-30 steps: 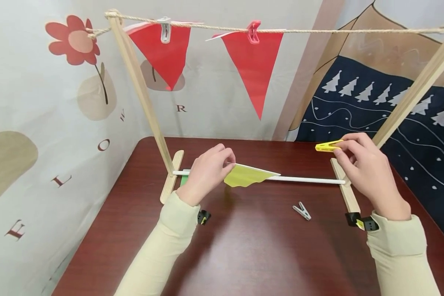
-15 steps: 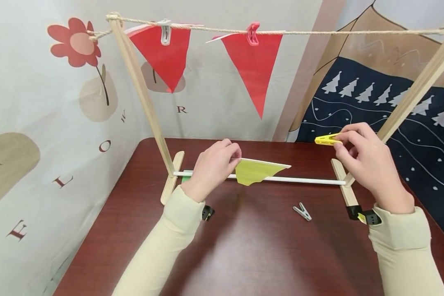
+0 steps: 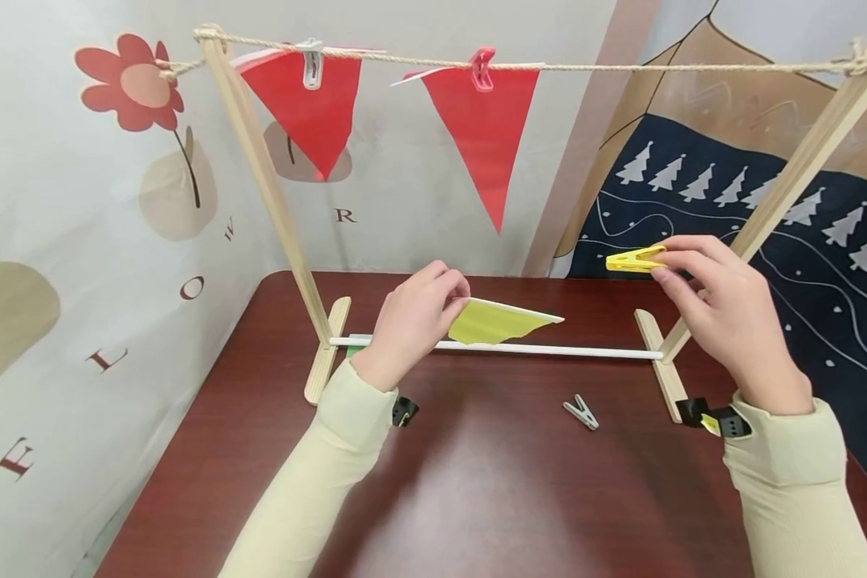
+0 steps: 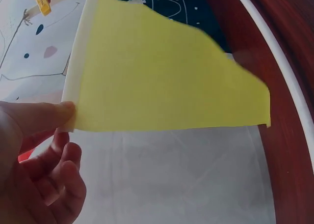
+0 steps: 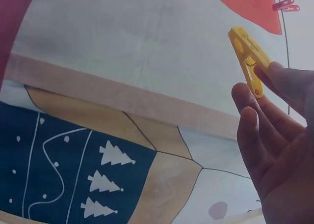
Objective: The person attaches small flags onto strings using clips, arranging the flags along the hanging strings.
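My left hand pinches the corner of a yellow paper pennant by its white top strip, between thumb and fingers. In the head view the pennant is held up over the table, overlapping the white crossbar. My right hand holds a yellow clothespin by its handle end, raised near the right wooden post. Above both hands runs a rope, where a white clothespin and a red clothespin each hold a red pennant.
A grey clothespin lies on the dark red table. Something green shows behind the left end of the crossbar. The left wooden post stands on a flat foot. Printed fabric walls close off the back.
My left hand has lifted the yellow pennant a little higher and to the right. My right hand has raised the yellow clothespin slightly. The head view has shifted a little.
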The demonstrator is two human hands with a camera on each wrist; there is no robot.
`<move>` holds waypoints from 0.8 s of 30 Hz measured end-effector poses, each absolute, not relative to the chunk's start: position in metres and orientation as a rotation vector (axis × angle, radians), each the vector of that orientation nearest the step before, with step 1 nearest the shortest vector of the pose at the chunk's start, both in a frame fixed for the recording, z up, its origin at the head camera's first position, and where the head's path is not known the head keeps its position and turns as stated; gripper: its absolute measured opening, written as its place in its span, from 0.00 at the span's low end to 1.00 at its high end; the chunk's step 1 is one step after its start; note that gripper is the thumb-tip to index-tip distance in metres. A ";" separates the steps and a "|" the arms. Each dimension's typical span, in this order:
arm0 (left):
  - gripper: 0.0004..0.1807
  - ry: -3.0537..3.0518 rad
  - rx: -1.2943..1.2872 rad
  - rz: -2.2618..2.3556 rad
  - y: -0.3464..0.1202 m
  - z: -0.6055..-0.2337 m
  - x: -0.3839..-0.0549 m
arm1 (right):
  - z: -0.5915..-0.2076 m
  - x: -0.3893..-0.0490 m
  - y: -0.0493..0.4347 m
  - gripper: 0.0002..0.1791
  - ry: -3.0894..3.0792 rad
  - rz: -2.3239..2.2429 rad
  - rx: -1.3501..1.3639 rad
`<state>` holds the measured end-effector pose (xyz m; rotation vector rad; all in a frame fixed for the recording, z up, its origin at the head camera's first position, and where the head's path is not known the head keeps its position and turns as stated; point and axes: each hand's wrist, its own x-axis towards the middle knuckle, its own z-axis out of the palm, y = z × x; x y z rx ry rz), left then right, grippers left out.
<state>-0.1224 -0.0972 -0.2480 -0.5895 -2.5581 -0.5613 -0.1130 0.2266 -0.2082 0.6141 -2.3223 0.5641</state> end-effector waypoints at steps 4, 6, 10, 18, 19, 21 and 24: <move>0.01 -2.489 -0.609 -0.583 -0.096 -0.244 -0.127 | -0.205 -0.114 0.225 0.12 -2.288 0.559 0.639; 0.01 -2.457 -0.628 -0.588 -0.094 -0.241 -0.129 | -0.203 -0.115 0.223 0.13 -2.273 0.562 0.646; 0.02 -2.411 -0.676 -0.596 -0.091 -0.232 -0.132 | -0.198 -0.117 0.220 0.14 -2.246 0.567 0.662; 0.02 -2.455 -0.759 -0.566 -0.087 -0.228 -0.129 | -0.188 -0.116 0.217 0.13 -2.257 0.551 0.654; 0.02 -2.463 -0.763 -0.560 -0.087 -0.229 -0.129 | -0.187 -0.116 0.217 0.13 -2.257 0.553 0.647; 0.03 -2.466 -0.763 -0.552 -0.087 -0.230 -0.129 | -0.184 -0.117 0.216 0.13 -2.259 0.556 0.631; 0.04 -2.466 -0.757 -0.545 -0.086 -0.228 -0.129 | -0.181 -0.117 0.214 0.12 -2.261 0.568 0.628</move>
